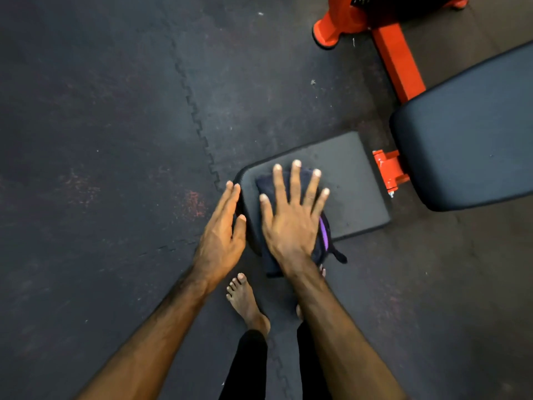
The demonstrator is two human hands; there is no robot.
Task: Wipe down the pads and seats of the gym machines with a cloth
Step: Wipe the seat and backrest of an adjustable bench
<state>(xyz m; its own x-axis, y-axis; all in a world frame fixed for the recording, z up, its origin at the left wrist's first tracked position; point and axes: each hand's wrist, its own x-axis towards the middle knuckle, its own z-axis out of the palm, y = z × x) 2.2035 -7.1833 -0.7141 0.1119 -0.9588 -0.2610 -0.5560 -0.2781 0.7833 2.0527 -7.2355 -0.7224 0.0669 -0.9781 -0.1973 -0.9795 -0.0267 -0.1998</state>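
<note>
A small dark seat pad (352,186) of an orange-framed bench sits in the middle right of the view. A dark cloth (265,183) with a purple edge lies folded on the pad's near left part and hangs over its front. My right hand (291,217) lies flat on the cloth with fingers spread and straight, pressing it onto the pad. My left hand (223,229) rests with straight fingers against the pad's left edge. The long black back pad (473,145) of the bench runs off to the right.
Orange frame tube (399,64) and an orange foot (328,33) stand at the top right. An orange hinge bracket (389,171) joins the two pads. Dark interlocking rubber floor mats (101,125) fill the left. My bare feet (245,298) stand just below the seat.
</note>
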